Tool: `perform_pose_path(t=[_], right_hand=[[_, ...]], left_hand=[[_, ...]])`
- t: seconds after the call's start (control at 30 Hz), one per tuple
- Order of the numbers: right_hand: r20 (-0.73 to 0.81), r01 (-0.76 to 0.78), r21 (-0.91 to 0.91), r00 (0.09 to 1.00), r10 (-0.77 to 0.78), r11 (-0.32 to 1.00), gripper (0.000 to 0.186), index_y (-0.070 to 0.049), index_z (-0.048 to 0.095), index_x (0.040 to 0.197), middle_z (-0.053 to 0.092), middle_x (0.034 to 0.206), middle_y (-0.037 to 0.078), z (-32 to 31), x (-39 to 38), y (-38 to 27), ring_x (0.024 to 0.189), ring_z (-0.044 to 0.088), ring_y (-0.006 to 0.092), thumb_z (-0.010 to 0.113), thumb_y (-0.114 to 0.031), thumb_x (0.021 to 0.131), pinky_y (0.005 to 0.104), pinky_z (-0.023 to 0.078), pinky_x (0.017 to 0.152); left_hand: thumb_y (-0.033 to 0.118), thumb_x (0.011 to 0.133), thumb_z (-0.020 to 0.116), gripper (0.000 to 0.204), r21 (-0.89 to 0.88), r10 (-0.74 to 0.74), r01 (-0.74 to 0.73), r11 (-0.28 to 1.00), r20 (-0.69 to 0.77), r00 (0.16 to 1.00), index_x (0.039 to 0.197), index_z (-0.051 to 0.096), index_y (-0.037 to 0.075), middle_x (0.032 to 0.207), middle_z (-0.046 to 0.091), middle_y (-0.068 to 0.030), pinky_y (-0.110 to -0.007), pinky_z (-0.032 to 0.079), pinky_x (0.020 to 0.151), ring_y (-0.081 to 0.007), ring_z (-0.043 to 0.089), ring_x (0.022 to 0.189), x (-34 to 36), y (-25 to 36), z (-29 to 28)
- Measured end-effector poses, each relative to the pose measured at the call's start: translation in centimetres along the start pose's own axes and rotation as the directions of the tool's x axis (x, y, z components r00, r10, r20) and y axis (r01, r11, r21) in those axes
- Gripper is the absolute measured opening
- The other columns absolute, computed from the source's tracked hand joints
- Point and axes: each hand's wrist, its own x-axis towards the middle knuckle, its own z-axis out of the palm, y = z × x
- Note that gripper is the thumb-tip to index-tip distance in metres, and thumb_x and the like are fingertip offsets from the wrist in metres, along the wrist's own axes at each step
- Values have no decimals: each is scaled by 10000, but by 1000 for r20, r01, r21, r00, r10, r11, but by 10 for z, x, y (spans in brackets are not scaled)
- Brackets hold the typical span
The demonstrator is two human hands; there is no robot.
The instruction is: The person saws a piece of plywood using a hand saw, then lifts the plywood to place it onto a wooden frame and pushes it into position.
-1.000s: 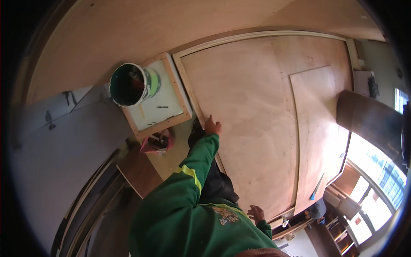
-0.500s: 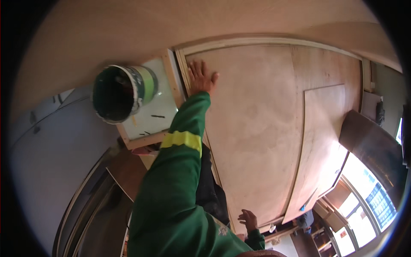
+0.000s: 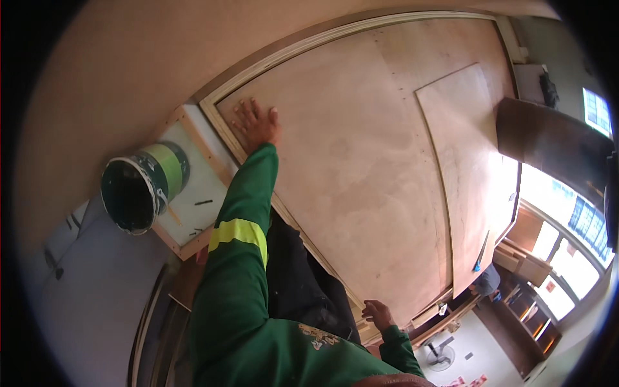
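Note:
My left hand [image 3: 255,129] lies spread on the large plywood panel [image 3: 342,161], close to the upper left corner of its wooden trim [image 3: 225,134]. My green-sleeved arm stretches up along that edge, over my dark trousers. My right hand [image 3: 378,313] is lower, by the near edge of the panel, fingers apart and slightly bent, with nothing visible in them. A narrower plywood sheet [image 3: 454,180] lies on the panel's right part. Left of it, a green paint bucket [image 3: 169,169] stands on a wood-framed white board [image 3: 200,206], beside a few small dark bits.
A curved dark board [image 3: 548,132] juts in at the right, near bright windows [image 3: 567,284]. Another person [image 3: 485,281] is bent below the panel's right end. A fan [image 3: 440,353] stands on the light floor lower right. Long dark strips [image 3: 149,326] lean at the lower left.
My left hand moved forward from the panel's side edge to near its upper corner, fingers now spread on it. The view has shifted. My right hand stays by the near edge.

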Motion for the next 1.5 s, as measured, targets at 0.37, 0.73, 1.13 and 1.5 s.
perform_pose_path(t=[0.37,0.73,1.13,1.5], right_hand=[[-24,63,189,998,-60,980,478,-19,601,1266,700,964,117,47,-40,90,841,698,217,561,-403,985,348,561,716],[-84,277,309,961,-264,910,371,-12,645,1164,707,895,99,99,-31,175,732,682,178,564,-328,987,318,531,641],[-130,81,838,990,52,540,298,-87,622,1144,678,824,82,157,14,412,655,665,206,580,-316,958,344,500,543],[-328,134,675,935,133,725,297,-26,730,964,717,855,167,291,11,371,756,692,239,617,-291,890,391,541,635]], left_hand=[[553,841,691,1019,-477,131,223,850,602,788,1563,187,41,1585,281,-214,-439,308,1163,-386,282,1457,35,-66,-36],[385,928,649,816,-483,378,100,870,784,493,1524,263,-16,1460,452,-269,-415,369,1110,-339,447,1365,-228,-110,-125],[421,940,556,501,-69,220,-499,864,943,251,1293,494,72,1310,545,-230,-473,397,1017,-350,508,1214,-332,-273,-132],[422,996,514,617,-322,295,190,928,943,155,1520,336,147,1541,375,-136,-539,336,1105,-402,404,1363,-277,-76,-171]])
